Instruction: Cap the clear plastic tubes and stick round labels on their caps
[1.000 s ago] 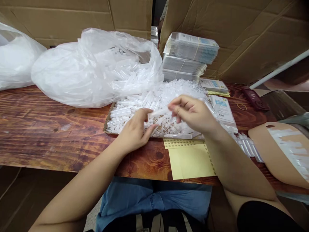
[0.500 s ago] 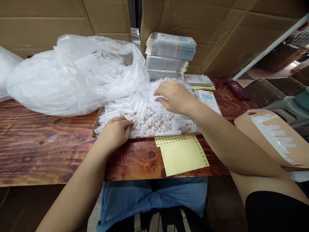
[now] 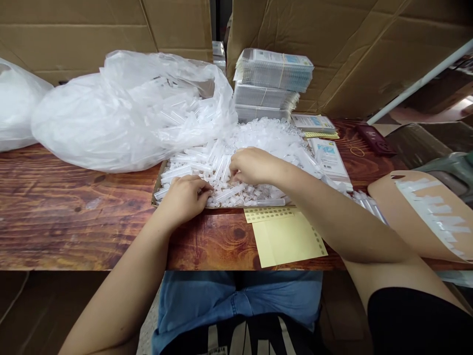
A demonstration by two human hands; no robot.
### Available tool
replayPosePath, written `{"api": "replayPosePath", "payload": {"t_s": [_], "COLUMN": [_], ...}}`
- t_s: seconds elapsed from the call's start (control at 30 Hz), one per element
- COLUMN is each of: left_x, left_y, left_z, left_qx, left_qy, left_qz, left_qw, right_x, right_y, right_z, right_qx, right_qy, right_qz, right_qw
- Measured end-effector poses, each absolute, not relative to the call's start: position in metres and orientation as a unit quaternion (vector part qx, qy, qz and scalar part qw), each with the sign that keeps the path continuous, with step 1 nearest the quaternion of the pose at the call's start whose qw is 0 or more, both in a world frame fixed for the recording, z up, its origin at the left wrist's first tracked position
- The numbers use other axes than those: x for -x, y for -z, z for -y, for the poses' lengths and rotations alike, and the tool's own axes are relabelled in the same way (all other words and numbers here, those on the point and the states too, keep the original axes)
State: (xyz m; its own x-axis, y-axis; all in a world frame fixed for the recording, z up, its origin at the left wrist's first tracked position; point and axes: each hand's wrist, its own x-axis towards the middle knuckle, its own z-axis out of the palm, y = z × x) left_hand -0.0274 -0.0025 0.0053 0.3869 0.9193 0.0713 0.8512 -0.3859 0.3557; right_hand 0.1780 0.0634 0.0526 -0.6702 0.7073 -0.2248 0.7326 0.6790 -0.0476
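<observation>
A shallow cardboard tray (image 3: 159,183) holds a heap of small clear and white plastic pieces (image 3: 225,167). At its front left, my left hand (image 3: 187,197) rests on the pieces with its fingers bent and the fingertips pressed together; what they pinch is too small to make out. My right hand (image 3: 251,166) is lower over the middle of the heap, fingers curled down into the pieces, their tips partly hidden. A large clear plastic bag (image 3: 121,118) of similar pieces lies open against the tray's back left side.
Banded stacks of printed cards (image 3: 273,74) stand behind the tray. Yellow sheets (image 3: 288,239) lie at its front edge. To the right are a loose card pack (image 3: 330,160), a dark red device (image 3: 375,139) and a tan board (image 3: 384,190) with clear strips.
My right hand has come down and nearer from the back of the heap. My left hand has stayed at the tray's front left. The whole view has shifted slightly.
</observation>
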Motion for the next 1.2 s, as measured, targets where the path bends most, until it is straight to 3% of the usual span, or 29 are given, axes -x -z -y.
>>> {"api": "replayPosePath", "payload": {"t_s": [0.2, 0.37, 0.47, 0.53, 0.67, 0.73, 0.9, 1.07, 1.2], "left_x": [0.028, 0.030, 0.028, 0.025, 0.020, 0.019, 0.015, 0.011, 0.009], "left_y": [-0.008, -0.011, -0.012, -0.014, -0.019, -0.020, -0.019, -0.021, -0.027], "left_z": [0.004, 0.003, 0.002, 0.002, 0.005, 0.006, 0.008, 0.012, 0.019], "left_qx": [-0.793, -0.685, -0.588, -0.505, -0.380, -0.353, -0.355, -0.378, -0.418], "left_qy": [-0.177, -0.340, -0.464, -0.523, -0.549, -0.544, -0.541, -0.555, -0.567], "left_qz": [-0.558, -0.596, -0.553, -0.504, -0.445, -0.426, -0.400, -0.405, -0.416], "left_qw": [0.169, 0.243, 0.364, 0.465, 0.596, 0.631, 0.649, 0.621, 0.575], "right_x": [-0.175, -0.169, -0.174, -0.183, -0.199, -0.202, -0.195, -0.191, -0.192], "right_y": [-0.049, -0.035, -0.034, -0.035, -0.035, -0.033, -0.028, -0.028, -0.029], "right_z": [-0.059, -0.063, -0.063, -0.059, -0.035, -0.022, -0.007, -0.003, 0.003], "right_qx": [-0.347, -0.300, -0.288, -0.307, -0.341, -0.321, -0.246, -0.260, -0.262], "right_qy": [-0.019, -0.050, -0.059, -0.028, 0.114, 0.173, 0.199, 0.164, 0.225], "right_qz": [-0.938, -0.951, -0.956, -0.948, -0.858, -0.829, -0.850, -0.844, -0.829], "right_qw": [0.021, 0.052, 0.014, -0.077, -0.366, -0.425, -0.421, -0.440, -0.439]}}
